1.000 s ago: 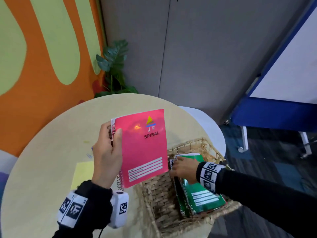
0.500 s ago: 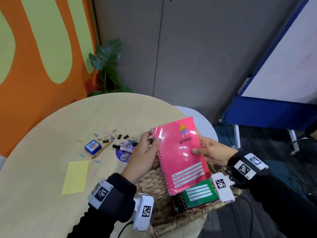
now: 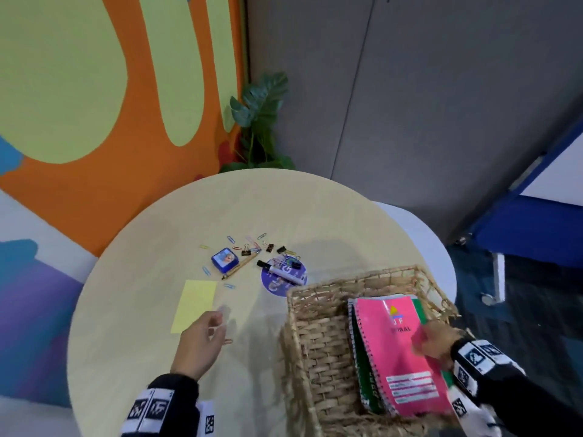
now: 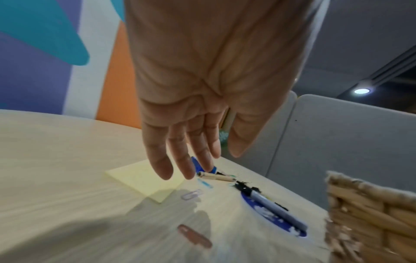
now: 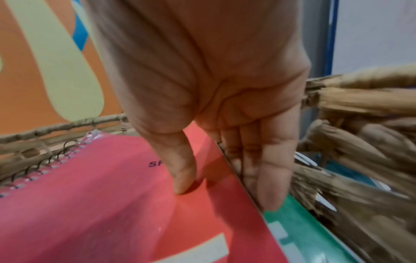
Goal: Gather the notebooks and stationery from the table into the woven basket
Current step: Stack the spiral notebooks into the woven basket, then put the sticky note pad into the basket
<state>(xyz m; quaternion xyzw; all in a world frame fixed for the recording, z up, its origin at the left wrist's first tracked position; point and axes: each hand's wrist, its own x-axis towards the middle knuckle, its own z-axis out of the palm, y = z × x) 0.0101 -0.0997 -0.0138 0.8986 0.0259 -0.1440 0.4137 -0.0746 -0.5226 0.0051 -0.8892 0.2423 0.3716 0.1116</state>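
Pinching pink notebook (image 3: pixel 400 351) in right hand (image 3: pixel 437 340), thumb on cover, inside woven basket (image 3: pixel 315 342); hovering left hand (image 3: pixel 198 342) over table (image 3: pixel 142 357), fingers relaxed, holding nothing.

The counter (image 3: pixel 151 310) is pale wood-grain laminate, smooth with a soft sheen. At its right edge the woven basket (image 3: pixel 318 348) is coarse, dry, matt fibre, rough and frayed at the rim. Inside the basket, the pink spiral notebook (image 3: pixel 400 351) has a glossy, light-catching cover and a wire coil binding; the green notebook (image 5: pixel 299 231) under it looks equally smooth. Left of the basket, the yellow sticky note (image 3: pixel 195 304) is matt paper, and the marker (image 3: pixel 284 274) is smooth plastic.
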